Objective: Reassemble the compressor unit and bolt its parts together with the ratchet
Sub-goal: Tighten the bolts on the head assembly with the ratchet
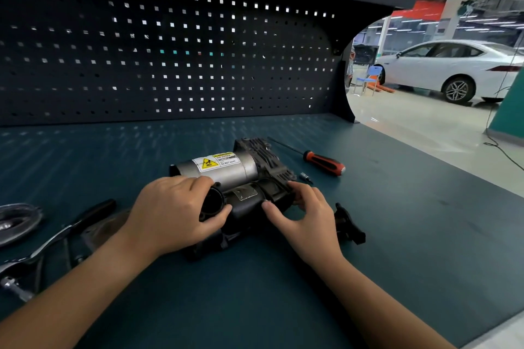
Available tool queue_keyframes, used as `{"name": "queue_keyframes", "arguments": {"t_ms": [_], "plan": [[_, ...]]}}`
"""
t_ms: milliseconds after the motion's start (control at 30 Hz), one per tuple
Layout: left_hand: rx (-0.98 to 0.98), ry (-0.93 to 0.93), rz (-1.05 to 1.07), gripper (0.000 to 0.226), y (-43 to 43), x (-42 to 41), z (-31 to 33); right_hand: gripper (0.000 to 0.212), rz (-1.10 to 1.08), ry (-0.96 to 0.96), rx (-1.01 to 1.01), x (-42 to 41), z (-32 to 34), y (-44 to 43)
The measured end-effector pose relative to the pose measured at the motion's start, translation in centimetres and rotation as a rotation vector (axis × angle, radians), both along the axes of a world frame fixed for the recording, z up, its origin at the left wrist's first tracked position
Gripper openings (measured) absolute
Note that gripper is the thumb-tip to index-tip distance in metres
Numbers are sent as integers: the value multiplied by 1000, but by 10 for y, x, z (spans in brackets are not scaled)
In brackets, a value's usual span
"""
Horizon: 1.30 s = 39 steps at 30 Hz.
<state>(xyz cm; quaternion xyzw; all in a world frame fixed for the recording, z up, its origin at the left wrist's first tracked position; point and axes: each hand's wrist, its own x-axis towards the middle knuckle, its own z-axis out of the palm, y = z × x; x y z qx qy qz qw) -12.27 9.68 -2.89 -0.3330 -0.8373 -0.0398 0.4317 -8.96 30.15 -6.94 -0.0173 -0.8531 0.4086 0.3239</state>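
Observation:
The compressor unit (pixel 235 175) lies on the dark green bench (pixel 397 235), a silver motor cylinder with a yellow warning label joined to a black finned head. My left hand (pixel 173 212) grips the round open end of a black cylinder part (pixel 243 204) that lies in front of the motor. My right hand (pixel 306 218) holds the other end of that part, thumb on its front and fingers at the finned head. A ratchet (pixel 65 232) with a black grip lies at the left.
A red-and-black screwdriver (pixel 320 160) and a small bit (pixel 305 177) lie right of the unit. A black bracket (pixel 347 225) sits by my right wrist. Loose metal parts (pixel 17 223) lie at the left edge. A pegboard (pixel 170 50) walls the back.

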Motion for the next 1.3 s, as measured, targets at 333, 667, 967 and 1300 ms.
{"name": "queue_keyframes", "arguments": {"t_ms": [333, 667, 967, 1300], "plan": [[16, -89, 88, 47, 2, 3, -2, 69, 4, -38, -50, -1, 0, -1], [103, -243, 199, 45, 9, 9, 1, 70, -55, -72, -149, -6, 0, -2], [16, -263, 162, 48, 6, 4, 8, 66, 5, -141, -218, -6, -2, -4], [-181, -360, 322, 50, 3, 12, 20, 26, 96, -146, -439, -9, -5, 4]]}}
